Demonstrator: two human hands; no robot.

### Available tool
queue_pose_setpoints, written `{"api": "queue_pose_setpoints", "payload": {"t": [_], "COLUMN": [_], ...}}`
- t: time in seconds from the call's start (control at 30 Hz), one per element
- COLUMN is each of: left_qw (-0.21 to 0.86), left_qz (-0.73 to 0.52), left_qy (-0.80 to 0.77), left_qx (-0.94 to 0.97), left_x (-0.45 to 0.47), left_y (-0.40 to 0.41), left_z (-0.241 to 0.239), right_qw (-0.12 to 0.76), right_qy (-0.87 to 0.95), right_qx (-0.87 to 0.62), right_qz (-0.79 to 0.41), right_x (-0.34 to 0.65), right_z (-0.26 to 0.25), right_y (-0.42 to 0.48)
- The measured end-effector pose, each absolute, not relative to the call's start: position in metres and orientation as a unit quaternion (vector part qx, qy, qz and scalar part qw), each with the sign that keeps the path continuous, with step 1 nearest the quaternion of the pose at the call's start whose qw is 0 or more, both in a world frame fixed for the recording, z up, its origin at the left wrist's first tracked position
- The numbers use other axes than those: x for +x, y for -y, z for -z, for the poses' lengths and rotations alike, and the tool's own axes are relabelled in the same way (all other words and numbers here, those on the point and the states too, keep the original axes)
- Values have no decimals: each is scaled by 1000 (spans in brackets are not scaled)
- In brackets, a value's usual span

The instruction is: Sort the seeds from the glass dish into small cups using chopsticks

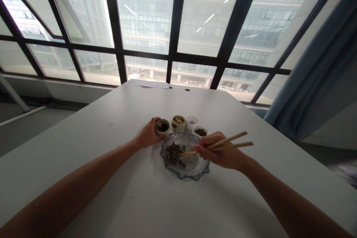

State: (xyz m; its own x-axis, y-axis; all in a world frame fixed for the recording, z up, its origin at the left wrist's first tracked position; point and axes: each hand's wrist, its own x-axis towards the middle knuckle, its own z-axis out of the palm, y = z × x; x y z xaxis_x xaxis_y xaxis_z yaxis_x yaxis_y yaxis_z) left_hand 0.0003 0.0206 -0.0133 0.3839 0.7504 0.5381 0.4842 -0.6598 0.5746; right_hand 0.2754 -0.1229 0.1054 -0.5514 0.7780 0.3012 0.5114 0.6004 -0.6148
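Note:
My left hand (149, 133) is closed around a small round cup (162, 132) with dark contents, at the left rim of a glass dish. My right hand (217, 150) grips a pair of wooden chopsticks (227, 140). Their tips reach down to a pile of dark, seed-like pieces (173, 153) in the left part of the clear glass dish (195, 169). Whether the tips pinch a piece is too small to tell. Behind the dish stands a second small cup (178, 126) of pale, nut-like pieces.
A white bowl (192, 119) with small contents stands behind the dish, beside another white bowl (194, 130) holding dark, long pieces. Papers (150, 83) lie at the far edge of the white table (117, 178). Windows rise beyond it, and a blue curtain (301, 81) hangs at right.

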Motion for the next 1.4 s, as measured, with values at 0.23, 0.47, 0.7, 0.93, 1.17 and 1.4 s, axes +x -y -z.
{"api": "queue_pose_setpoints", "payload": {"t": [0.23,0.47,0.7,0.93,1.17,1.4], "left_qw": [120,174,282,308,159,89], "left_qz": [-423,-444,-491,-541,-552,-498], "left_qy": [-385,-454,-498,-488,-440,-373], "left_qx": [811,753,657,612,691,778], "left_x": [1,3,-1,-2,-1,2], "left_y": [-19,-9,-17,-27,-25,-15], "left_z": [11,-2,-3,4,7,5], "right_qw": [269,290,267,283,474,586], "right_qy": [863,857,867,855,661,558], "right_qx": [-356,-365,-353,-365,-450,-436], "right_qz": [-238,-217,-227,-238,-368,-393], "right_x": [272,272,271,275,279,279], "right_z": [-106,-102,-100,-98,-96,-96], "right_y": [124,122,121,119,104,97]}}
